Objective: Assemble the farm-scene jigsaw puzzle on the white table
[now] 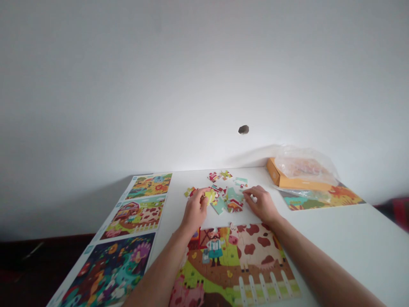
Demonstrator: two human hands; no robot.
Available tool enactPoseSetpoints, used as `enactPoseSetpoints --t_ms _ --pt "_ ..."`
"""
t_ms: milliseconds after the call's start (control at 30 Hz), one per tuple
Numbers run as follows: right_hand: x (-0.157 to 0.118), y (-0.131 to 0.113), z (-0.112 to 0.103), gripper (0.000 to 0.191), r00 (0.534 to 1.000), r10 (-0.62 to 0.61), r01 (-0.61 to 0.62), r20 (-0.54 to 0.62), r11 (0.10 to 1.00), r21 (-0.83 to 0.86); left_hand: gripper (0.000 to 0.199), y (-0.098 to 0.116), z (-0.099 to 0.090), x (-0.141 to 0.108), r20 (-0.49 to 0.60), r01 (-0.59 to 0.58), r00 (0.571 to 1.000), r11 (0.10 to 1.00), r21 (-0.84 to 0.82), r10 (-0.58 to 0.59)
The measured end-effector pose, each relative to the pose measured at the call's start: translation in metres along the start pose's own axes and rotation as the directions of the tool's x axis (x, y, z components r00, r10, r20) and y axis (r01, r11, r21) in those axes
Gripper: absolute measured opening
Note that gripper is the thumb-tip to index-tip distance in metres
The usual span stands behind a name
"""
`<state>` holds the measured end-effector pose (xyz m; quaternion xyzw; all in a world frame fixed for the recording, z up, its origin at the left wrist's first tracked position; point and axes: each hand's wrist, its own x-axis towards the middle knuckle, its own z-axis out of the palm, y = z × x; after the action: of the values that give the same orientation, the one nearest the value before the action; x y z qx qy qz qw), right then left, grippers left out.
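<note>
Two hands, four picture cards, one box.

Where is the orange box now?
In the head view, the orange box sits at the far right of the white table, under a clear plastic bag, behind a picture card.

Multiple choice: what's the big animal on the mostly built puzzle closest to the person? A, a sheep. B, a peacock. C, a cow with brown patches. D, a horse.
C: the assembled jigsaw puzzle shows a large cow with brown patches, standing above a white picket fence.
</note>
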<state>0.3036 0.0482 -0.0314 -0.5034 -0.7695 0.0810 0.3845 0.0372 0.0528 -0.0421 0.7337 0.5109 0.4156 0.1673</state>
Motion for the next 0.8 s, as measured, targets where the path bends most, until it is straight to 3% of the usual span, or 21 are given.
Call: enactPoseSetpoints --t_ms 100,200,267,367,500,600,700,800 --pt "0.002 0.013 0.002 0.020 0.993 0.065 -0.071 -0.095 0.996 -0.061 0.037 -0.001 0.001 0.001 0.012 -0.088 0.996 0.983 0.160 0.087" --pt "0.007 0.029 0.004 0.023 0.961 0.241 -0.253 -0.138 0.964 -0.077 0.040 0.000 0.003 0.000 0.024 -0.105 0.994 0.953 0.283 0.102" --pt "0.013 0.036 0.006 0.026 0.905 0.414 -0.421 -0.097 0.904 -0.071 0.036 0.000 0.004 -0.001 0.055 -0.121 0.992 0.943 0.309 0.110" --pt "0.030 0.036 0.012 0.031 0.768 0.636 -0.640 -0.073 0.756 -0.137 0.030 0.000 0.005 0.000 0.098 -0.157 0.986 0.938 0.308 0.133" --pt "0.063 0.018 0.030 0.049 0.693 0.712 -0.718 -0.111 0.670 -0.188 0.026 -0.003 0.005 0.001 0.104 -0.185 0.981 0.939 0.291 0.161" --pt "0.081 0.001 0.048 0.072 0.608 0.785 -0.782 -0.117 0.568 -0.256 0.024 -0.004 0.005 0.001 0.109 -0.177 0.982 0.941 0.290 0.151" --pt "0.090 -0.015 0.065 0.085 0.640 0.760 -0.751 -0.118 0.585 -0.307 0.023 -0.001 0.004 0.001 0.111 -0.159 0.985 0.943 0.291 0.131" --pt "0.097 -0.023 0.078 0.073 0.678 0.730 -0.715 -0.080 0.631 -0.300 0.023 0.002 0.003 0.000 0.121 -0.150 0.985 0.948 0.282 0.120"
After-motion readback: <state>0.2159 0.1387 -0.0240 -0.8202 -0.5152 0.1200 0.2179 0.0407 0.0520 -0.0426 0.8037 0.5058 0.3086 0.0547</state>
